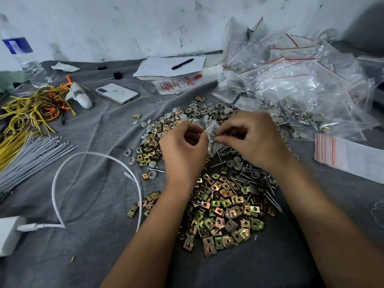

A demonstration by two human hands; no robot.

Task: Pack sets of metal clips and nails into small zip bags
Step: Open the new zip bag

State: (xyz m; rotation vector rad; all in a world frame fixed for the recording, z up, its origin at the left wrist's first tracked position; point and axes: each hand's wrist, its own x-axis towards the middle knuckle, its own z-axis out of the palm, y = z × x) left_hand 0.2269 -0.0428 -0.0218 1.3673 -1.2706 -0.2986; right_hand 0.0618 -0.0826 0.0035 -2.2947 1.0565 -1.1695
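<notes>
— So what lies nearest?
— Square brass-toned metal clips [220, 213], each with a punched hole, heaped on the grey cloth [87, 256] covering the counter. Thin steel nails [270, 190] lie scattered along the heap's right edge.
— And the hands?
— Just above the heap, the left hand [182, 148] and right hand [252, 140] both have their fingers curled, pinching one small clear zip bag [211, 135] between them; something metallic shows inside it.
— Farther back?
— Round grey caps [207, 113] mixed with more clips. To the left, a stiff white cable [62, 173] arcs beside bundled grey ties [33, 154] and tangled yellow wires [31, 109]. At the right rear sits a crinkled pile of filled bags [301, 80] with red seal lines; behind the caps, a white phone [117, 93] and a black pen [182, 63] on paper [158, 67].
</notes>
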